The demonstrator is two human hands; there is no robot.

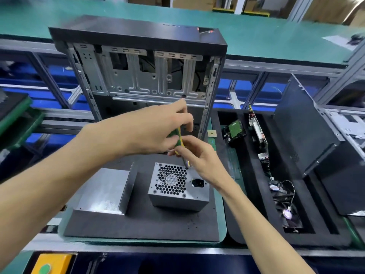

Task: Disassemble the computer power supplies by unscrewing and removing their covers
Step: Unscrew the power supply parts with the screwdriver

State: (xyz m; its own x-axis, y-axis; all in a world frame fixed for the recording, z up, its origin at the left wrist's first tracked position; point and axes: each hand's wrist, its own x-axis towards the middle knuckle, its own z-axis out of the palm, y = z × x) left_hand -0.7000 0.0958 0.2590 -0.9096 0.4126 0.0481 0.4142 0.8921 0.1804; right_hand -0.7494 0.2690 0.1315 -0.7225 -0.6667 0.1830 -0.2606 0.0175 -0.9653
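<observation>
Hands, two, left hand (158,131) and right hand (197,157), gripping one screwdriver (179,140)

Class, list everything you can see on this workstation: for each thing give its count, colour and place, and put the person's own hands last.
power supply: one, grey metal, honeycomb grille up, on the dark foam mat
metal box: one, silver-grey, left of the power supply on the same mat
foam mat: one, dark grey, centre of the bench
computer case: one, black and bare metal, open, standing behind the mat
screwdriver: one, green and yellow handle, tip at the power supply's far right corner
foam tray: one, black, right of the mat, holding circuit boards and parts
yellow box: one, green button, bottom left
left hand: grips the screwdriver handle
right hand: pinches the screwdriver lower down
</observation>
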